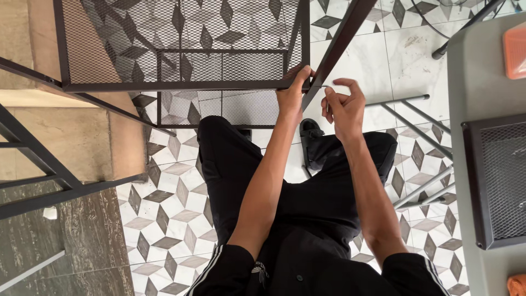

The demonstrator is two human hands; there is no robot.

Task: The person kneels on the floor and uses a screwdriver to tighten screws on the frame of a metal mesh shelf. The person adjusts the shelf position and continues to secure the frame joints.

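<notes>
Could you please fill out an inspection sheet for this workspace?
Surface: patterned tile floor.
Job's things: black mesh shelf panel meeting a dark frame bar; thin metal pin or tool.
Clutter: second mesh panel on a grey table.
Hands: left hand grips the panel's corner; right hand pinches the pin.
Cables: one dark cable on the floor.
Surroundings: metal rods, dark frame.

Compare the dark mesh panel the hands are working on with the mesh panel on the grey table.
The dark metal mesh panel at top stands off the floor, gripped at its corner by the left hand; the dark mesh panel on the grey table lies flat, untouched. The first shows floor tiles through it; the second, grey tabletop. Both have dark frames.
</notes>
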